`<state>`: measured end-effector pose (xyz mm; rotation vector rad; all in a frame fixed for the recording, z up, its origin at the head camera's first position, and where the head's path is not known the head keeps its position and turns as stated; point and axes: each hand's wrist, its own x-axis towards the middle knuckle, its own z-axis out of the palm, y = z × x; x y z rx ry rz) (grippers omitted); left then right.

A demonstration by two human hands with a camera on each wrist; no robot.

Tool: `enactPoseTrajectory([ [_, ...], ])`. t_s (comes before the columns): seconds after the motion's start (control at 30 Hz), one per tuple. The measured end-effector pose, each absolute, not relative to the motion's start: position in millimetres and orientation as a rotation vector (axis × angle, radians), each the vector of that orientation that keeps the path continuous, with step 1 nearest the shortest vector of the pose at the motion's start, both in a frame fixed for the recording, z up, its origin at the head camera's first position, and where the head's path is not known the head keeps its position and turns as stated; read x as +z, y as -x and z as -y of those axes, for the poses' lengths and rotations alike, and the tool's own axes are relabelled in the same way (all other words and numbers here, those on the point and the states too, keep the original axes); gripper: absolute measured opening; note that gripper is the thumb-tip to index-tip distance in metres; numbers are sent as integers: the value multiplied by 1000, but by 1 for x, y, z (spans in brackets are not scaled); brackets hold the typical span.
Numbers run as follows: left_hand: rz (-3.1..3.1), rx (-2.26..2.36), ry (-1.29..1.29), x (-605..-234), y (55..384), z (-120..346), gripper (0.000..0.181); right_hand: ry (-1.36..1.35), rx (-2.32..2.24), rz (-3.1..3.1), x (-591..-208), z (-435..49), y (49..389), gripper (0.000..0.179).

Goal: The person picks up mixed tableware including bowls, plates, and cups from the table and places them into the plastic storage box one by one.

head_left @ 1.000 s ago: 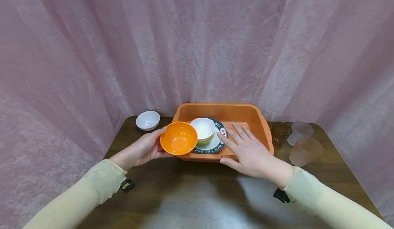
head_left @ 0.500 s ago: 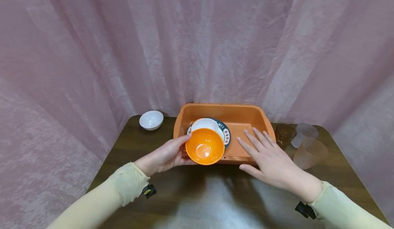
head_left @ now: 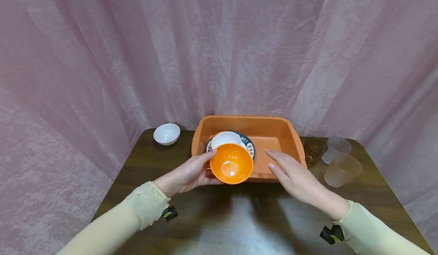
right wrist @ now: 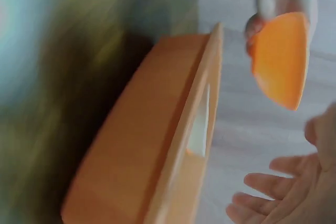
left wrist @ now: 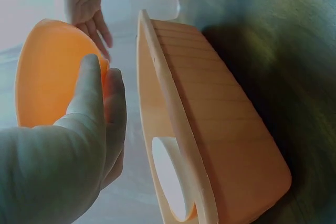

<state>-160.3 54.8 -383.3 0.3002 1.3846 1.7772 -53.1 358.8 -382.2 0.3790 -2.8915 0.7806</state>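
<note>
Left hand [head_left: 191, 175] is angling in from the near left, forearm in a pale yellow-green sleeve [head_left: 113, 219], thumb resting along the rim, fingers supporting from outside and below. Left grip is clamping on a glossy orange round bowl [head_left: 232, 163]. Right hand [head_left: 301, 179] is hovering over the near right part of the basin, fingers straight and relaxed, palm facing toward the bowl, holding nothing, standing well apart from it.

Orange bowl is sitting to the right of the left palm, mouth tilting toward the head camera. Both wrist views are showing it raised above the rim of an orange rectangular basin [head_left: 258, 122], not touching it.

Inside the basin, a white-lined round bowl [head_left: 226, 139] is resting on a round plate with a dark green lettered rim [head_left: 249, 144], left side. In the head view the held bowl is covering part of both.

Basin is standing on a dark wood-look bench [head_left: 222, 217]. White round bowl [head_left: 167, 134] is sitting left of it; brown see-through cup [head_left: 313, 151], frosted clear cup [head_left: 337, 148] and pinkish frosted cup [head_left: 343, 170] are grouping to the right. Pink fabric curtain [head_left: 219, 49] is hanging behind.
</note>
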Motion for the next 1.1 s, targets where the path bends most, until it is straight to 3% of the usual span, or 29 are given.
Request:
enactPoseTrajectory([
  [0.23,-1380,1765,-296,-381,160,-60,59,-192,2021,2603,-376,-342,66,60],
  [0.37,-1371,1762,-309,-381,159,-64,60,-77,2430,2419,-377,-332,69,64],
  [0.63,-1382,1753,-289,-382,159,-69,59,4,2729,2217,-381,-323,69,63],
  [1.1,-1374,1737,-291,-384,157,-71,60,-9,2760,2213,-383,-316,71,60],
])
